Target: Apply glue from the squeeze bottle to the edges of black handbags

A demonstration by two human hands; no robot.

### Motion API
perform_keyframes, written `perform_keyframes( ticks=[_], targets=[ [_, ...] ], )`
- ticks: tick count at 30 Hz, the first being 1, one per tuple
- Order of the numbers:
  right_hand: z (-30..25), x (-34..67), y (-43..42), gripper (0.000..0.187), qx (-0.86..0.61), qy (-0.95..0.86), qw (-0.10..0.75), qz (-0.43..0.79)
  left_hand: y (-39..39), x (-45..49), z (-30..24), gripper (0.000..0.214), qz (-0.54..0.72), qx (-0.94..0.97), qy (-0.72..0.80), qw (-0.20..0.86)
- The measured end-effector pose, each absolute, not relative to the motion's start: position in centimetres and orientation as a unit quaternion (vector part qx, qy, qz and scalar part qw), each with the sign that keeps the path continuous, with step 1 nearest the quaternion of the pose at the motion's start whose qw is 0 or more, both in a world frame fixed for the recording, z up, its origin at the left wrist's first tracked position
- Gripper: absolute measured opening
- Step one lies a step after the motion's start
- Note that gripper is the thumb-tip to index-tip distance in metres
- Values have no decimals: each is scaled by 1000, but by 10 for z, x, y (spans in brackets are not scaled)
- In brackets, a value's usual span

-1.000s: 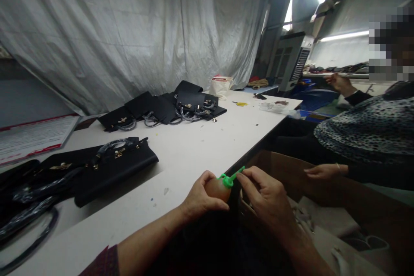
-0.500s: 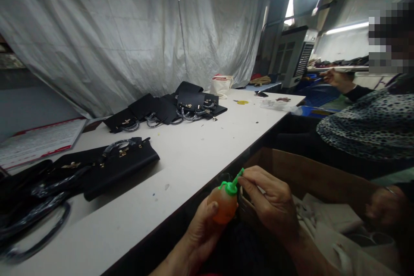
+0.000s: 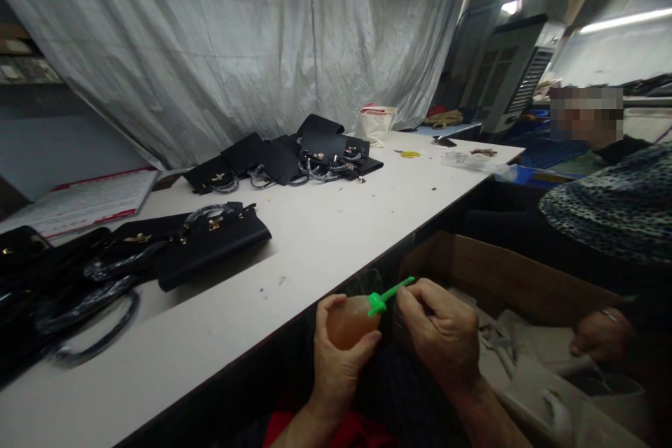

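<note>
A squeeze bottle (image 3: pixel 347 327) of orange-brown liquid, with a green cap and a long green nozzle (image 3: pixel 395 291), lies tilted to the right in the grip of my left hand (image 3: pixel 336 367). My left fingers and thumb wrap round its body. My right hand (image 3: pixel 441 329) is closed in a pinch right at the nozzle's tip. Whether its fingertips hold the tip or some small thing beside it, I cannot make out. Both hands are in front of the table edge, beside a cardboard box (image 3: pixel 488 259).
Black handbags (image 3: pixel 220 245) with wrapped handles lie on the white table (image 3: pixel 320 231), with more bags (image 3: pixel 262 161) behind. Yellow-handled scissors (image 3: pixel 409 153) and a cream cloth bag (image 3: pixel 376 124) are farther off. A co-worker's hand (image 3: pixel 603 336) rests over the pale pieces in the box.
The bottle has tipped further over to the right, and my left grip on it has shifted. My right hand stays by the nozzle tip. My view has turned; the co-worker leans lower.
</note>
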State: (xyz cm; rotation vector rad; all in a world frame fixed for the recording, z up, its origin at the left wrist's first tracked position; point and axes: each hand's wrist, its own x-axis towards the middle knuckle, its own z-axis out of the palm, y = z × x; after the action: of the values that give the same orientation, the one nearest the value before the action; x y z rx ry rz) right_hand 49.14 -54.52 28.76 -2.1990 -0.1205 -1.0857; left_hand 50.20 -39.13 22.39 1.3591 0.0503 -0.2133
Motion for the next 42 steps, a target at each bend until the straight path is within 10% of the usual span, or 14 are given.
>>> perform_keyframes(
  ticks=[6, 14, 29, 42],
  targets=[
    [276, 485, -541, 27, -845, -78, 272, -454, -395, 498, 215, 69, -17, 701, 11, 713],
    [311, 458, -565, 28, -794, 70, 335, -501, -388, 506, 190, 69, -77, 569, 113, 811],
    [264, 481, -546, 23, -781, -41, 582, -221, -386, 494, 212, 60, -146, 445, 54, 882],
    [270, 492, -540, 8, -764, 12, 593, -254, -387, 492, 212, 72, -136, 455, 47, 879]
  ],
)
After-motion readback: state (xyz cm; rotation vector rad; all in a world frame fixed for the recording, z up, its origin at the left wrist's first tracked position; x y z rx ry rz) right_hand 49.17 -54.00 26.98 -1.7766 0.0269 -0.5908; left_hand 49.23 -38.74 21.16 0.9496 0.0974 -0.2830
